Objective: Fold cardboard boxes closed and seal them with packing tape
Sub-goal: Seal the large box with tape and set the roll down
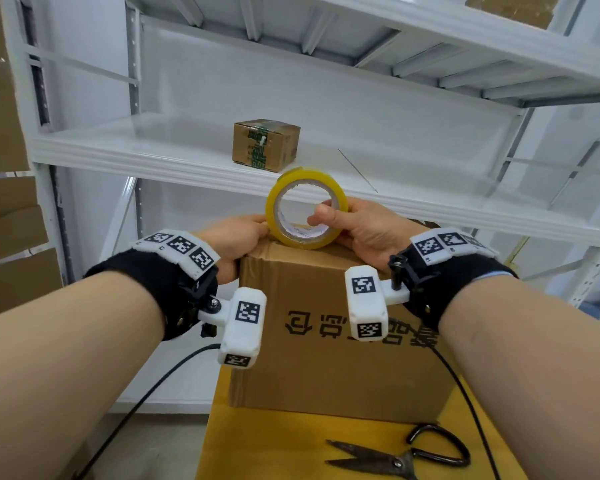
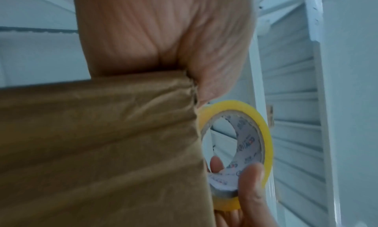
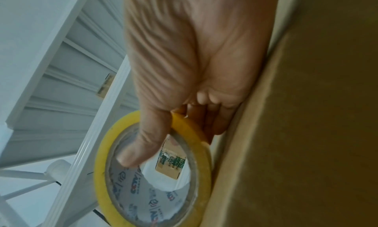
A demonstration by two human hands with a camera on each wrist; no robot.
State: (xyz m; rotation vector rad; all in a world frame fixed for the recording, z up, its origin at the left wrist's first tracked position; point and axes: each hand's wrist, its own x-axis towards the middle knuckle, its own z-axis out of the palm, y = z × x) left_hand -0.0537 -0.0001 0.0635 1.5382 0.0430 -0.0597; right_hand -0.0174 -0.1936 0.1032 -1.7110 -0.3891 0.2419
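The tape roll (image 1: 306, 208) stands on edge on the far top edge of the cardboard box (image 1: 329, 341), its open core facing the camera, so its axis runs from the person toward the shelves. It is a flat ring with a glossy yellow outer band and a pale paper core printed with small logos. The right hand (image 1: 357, 230) grasps it at about 3 o'clock of the ring — the thumb hooked inside the core, the fingers behind the rim, as the right wrist view also shows. The left hand (image 1: 234, 244) lies on the box top at the ring's 9 o'clock, fingertips touching the roll's lower left edge; whether they pinch a tape end or only press there I cannot tell.

The box is plain brown corrugated board, a tall block with black printed characters on the near face, upside down to the wearer. It stands on a yellowish-brown tabletop (image 1: 274, 448). At 5 o'clock from the box lie dark metal scissors (image 1: 400, 455), blades shut and pointing left, looped handles to the right.

At 12 o'clock, beyond the roll, a small taped carton (image 1: 265, 145) with green print sits on a white metal shelf (image 1: 136, 147) — smooth and painted.
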